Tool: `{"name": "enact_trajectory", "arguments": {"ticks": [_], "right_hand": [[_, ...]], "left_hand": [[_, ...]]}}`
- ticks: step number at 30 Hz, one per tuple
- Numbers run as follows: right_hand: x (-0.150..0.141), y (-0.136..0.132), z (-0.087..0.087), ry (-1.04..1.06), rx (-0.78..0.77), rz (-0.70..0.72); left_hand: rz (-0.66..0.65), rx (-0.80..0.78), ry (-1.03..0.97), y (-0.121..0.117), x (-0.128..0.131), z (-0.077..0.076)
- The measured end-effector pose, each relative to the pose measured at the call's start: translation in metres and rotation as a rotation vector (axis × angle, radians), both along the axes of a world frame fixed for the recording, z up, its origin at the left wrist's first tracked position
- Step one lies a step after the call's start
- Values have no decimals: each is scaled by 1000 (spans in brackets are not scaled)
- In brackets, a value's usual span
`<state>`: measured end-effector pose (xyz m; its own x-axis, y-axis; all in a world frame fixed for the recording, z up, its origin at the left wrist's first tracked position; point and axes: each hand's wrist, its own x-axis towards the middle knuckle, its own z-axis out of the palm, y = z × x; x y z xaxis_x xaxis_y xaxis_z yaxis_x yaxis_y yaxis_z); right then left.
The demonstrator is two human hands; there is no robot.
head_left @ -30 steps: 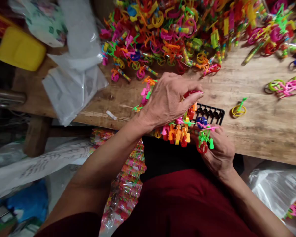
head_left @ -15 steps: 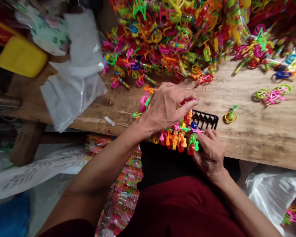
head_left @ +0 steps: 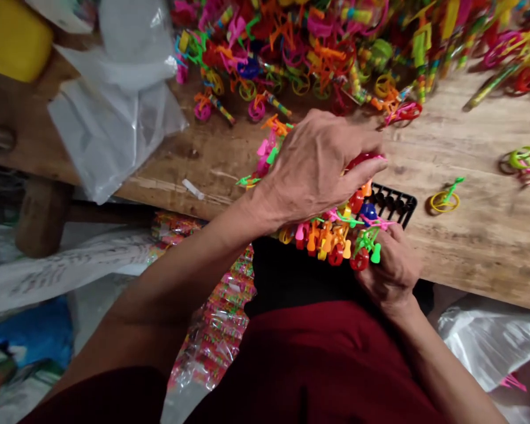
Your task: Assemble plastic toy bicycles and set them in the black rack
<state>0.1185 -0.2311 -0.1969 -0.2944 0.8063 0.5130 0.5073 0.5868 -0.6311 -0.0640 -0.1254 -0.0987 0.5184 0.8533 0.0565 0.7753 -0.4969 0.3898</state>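
Observation:
A black slotted rack [head_left: 391, 203] lies at the near edge of the wooden table [head_left: 468, 235], filled with a row of small colourful plastic toy bicycles [head_left: 324, 235]. My left hand [head_left: 318, 168] lies over the row with curled fingers pressing down on the toys. My right hand [head_left: 391, 268] is at the rack's near right end, fingers closed on a green toy bicycle with a red wheel [head_left: 365, 250].
A big heap of bright toy bicycles [head_left: 318, 53] fills the far side of the table. Loose ones lie at the right: a yellow wheel with a green frame [head_left: 445, 199] and a green-pink bicycle [head_left: 527, 160]. Clear plastic bags [head_left: 110, 126] sit at the left, packed toy strips [head_left: 221, 330] below the table.
Both hands stay on the rack; the right hand has shifted the green bicycle slightly along the row's end. The camera view has tilted, moving everything in frame.

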Motion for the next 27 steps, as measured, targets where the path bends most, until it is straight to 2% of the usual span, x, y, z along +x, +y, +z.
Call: {"name": "enact_trajectory", "arguments": {"ticks": [8, 15, 19, 21, 23, 25, 27], "right_hand": [[-8, 6, 16, -128, 35, 21], [-13, 3, 8, -117, 13, -20], [-17, -3, 13, -94, 16, -32], [-2, 1, 19, -68, 12, -2], [29, 13, 26, -82, 9, -40], [76, 34, 35, -174, 38, -192], [126, 62, 44, -313, 107, -419]], "left_hand": [[-10, 12, 2, 1, 0, -2], [-39, 59, -109, 0, -4, -8], [-54, 114, -162, 1, -5, -9], [-69, 138, -206, 2, -6, -9], [-81, 150, -241, 3, -6, -9], [-85, 160, -269, 6, -6, -10], [-85, 164, -283, 7, -6, -11]]}}
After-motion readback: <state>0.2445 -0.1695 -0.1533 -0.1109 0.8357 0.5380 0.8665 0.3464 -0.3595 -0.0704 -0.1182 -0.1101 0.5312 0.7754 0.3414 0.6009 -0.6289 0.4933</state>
